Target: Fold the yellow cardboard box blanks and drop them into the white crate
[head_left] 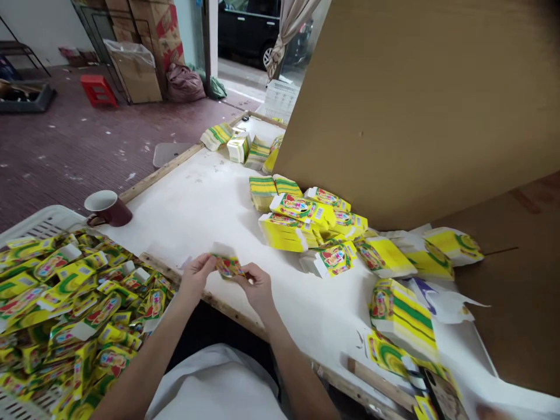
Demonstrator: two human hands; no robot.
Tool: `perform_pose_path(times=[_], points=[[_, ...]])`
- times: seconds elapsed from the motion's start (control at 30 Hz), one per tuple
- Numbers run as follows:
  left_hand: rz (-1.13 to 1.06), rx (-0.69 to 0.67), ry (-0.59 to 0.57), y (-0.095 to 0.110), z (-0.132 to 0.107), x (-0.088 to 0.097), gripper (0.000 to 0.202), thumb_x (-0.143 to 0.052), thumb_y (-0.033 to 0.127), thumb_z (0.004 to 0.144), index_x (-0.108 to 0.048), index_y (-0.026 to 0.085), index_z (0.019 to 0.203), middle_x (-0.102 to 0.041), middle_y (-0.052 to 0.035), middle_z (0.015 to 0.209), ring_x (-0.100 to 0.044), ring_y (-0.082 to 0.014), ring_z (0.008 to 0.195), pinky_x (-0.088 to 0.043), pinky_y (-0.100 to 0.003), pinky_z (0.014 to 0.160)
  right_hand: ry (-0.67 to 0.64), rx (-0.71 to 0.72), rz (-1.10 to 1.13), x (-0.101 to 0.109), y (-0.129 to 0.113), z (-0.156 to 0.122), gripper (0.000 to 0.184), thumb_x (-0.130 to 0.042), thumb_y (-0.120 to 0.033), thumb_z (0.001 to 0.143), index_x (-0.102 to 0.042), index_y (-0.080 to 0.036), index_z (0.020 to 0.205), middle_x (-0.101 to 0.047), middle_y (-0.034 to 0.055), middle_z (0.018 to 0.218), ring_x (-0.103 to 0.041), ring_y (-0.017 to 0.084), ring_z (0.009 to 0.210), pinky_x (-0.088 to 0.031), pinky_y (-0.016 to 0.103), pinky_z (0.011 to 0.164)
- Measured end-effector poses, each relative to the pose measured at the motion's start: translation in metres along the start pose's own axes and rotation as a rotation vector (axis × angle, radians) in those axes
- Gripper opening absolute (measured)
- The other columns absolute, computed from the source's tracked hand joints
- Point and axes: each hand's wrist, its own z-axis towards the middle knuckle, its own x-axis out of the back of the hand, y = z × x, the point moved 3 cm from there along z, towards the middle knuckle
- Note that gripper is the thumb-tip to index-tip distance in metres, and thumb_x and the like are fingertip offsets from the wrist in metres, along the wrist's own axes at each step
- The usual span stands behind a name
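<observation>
Just below the hands, a wooden edge (236, 315) is bordering the white bench (188, 204). Over it, the left hand (200, 272) is pinching one end of a small printed carton (228, 266), thumb and fingers drawn together, while the right hand (257, 286) is gripping the other end with thumb and curled fingers. The carton is spanning the gap between the hands, its long axis running from one to the other and dipping slightly toward the right hand. Blur is smearing its print and fingertips are covering both ends, so I'm not making out the flaps.

Left of the left hand, a plastic basket (55, 213) is brimming with yellow cartons (94, 312), its near side running out of sight. Well right of the right hand, a dark flat object (444, 391) is lying partly cut off, and a thick stack (402, 315) is sitting beyond it. Ahead of both hands, the white surface is offering room up to a mug (116, 211) on the left and heaped packs (297, 221) on the right. Behind those, a big cardboard box (415, 105) is hiding part of the far end.
</observation>
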Motion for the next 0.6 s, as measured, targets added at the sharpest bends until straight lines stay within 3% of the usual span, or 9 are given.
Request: perform_pose_path(times=[0.03,0.1,0.2,0.27,0.33,0.43,0.53,0.6], points=[[0.081,-0.027,-0.067,0.009,0.002,0.007,0.055,-0.073,0.060,0.080,-0.074,0.015,0.110,-0.078,-0.0136,0.112,-0.071,-0.0261,0.105,-0.055,-0.037,0.093,-0.018,0.048,-0.046,0.008,-0.004,0.001,0.008,-0.072,-0.028,0.086,-0.078,-0.023,0.085,-0.069,0.0021,0.075,-0.058,0.017,0.072,-0.048,0.032,0.070],[0.281,-0.082,-0.199,0.025,0.003,0.016,0.072,-0.074,0.059,0.078,-0.063,0.017,0.135,-0.068,-0.0171,0.137,-0.062,-0.0311,0.128,-0.047,-0.043,0.108,-0.072,0.135,-0.125,0.020,-0.013,0.001,0.018,-0.068,-0.017,0.087,-0.081,-0.027,0.093,-0.072,0.0039,0.081,-0.060,0.020,0.081,-0.048,0.036,0.079],[0.687,-0.016,-0.450,0.030,-0.006,0.009,0.097,-0.087,0.047,0.061,-0.052,0.018,0.147,-0.062,-0.0189,0.144,-0.059,-0.0371,0.132,-0.044,-0.049,0.112,-0.222,0.346,-0.289,0.020,-0.024,-0.005,0.033,-0.059,-0.008,0.090,-0.081,-0.030,0.100,-0.076,0.0048,0.088,-0.062,0.020,0.084,-0.049,0.037,0.081],[0.856,0.051,-0.573,0.021,-0.017,-0.004,0.101,-0.087,0.037,0.059,-0.047,0.016,0.149,-0.063,-0.0186,0.142,-0.062,-0.0372,0.127,-0.046,-0.049,0.109,-0.202,0.465,-0.356,0.014,-0.027,-0.010,0.035,-0.057,-0.006,0.091,-0.080,-0.031,0.102,-0.076,0.0044,0.092,-0.065,0.019,0.086,-0.052,0.035,0.080],[0.896,0.051,-0.548,0.011,-0.026,-0.016,0.094,-0.078,0.032,0.066,-0.042,0.014,0.151,-0.066,-0.0169,0.134,-0.065,-0.0333,0.120,-0.049,-0.046,0.104,-0.048,0.461,-0.335,0.009,-0.024,-0.014,0.036,-0.056,-0.005,0.089,-0.079,-0.030,0.102,-0.073,0.0039,0.094,-0.066,0.018,0.088,-0.055,0.031,0.077],[0.886,-0.001,-0.357,-0.001,-0.033,-0.023,0.084,-0.066,0.029,0.072,-0.037,0.013,0.150,-0.068,-0.0107,0.112,-0.068,-0.0271,0.100,-0.053,-0.043,0.091,0.167,0.344,-0.293,-0.003,-0.017,-0.022,0.038,-0.051,-0.004,0.089,-0.075,-0.027,0.108,-0.067,0.0046,0.097,-0.067,0.017,0.089,-0.058,0.029,0.076],[0.831,-0.017,-0.209,-0.008,-0.035,-0.021,0.083,-0.065,0.030,0.073,-0.033,0.014,0.148,-0.064,-0.0069,0.103,-0.067,-0.0243,0.090,-0.053,-0.041,0.086,0.269,0.216,-0.206,-0.020,-0.013,-0.034,0.030,-0.052,-0.011,0.093,-0.069,-0.023,0.115,-0.066,0.0079,0.109,-0.067,0.018,0.098,-0.060,0.033,0.084],[0.772,-0.021,-0.130,-0.009,-0.033,-0.018,0.085,-0.066,0.030,0.072,-0.031,0.016,0.148,-0.062,-0.0065,0.106,-0.066,-0.0229,0.093,-0.052,-0.040,0.087,0.303,0.091,-0.022,-0.027,-0.012,-0.039,0.025,-0.056,-0.020,0.094,-0.066,-0.022,0.117,-0.066,0.0098,0.116,-0.068,0.020,0.107,-0.059,0.037,0.092]])
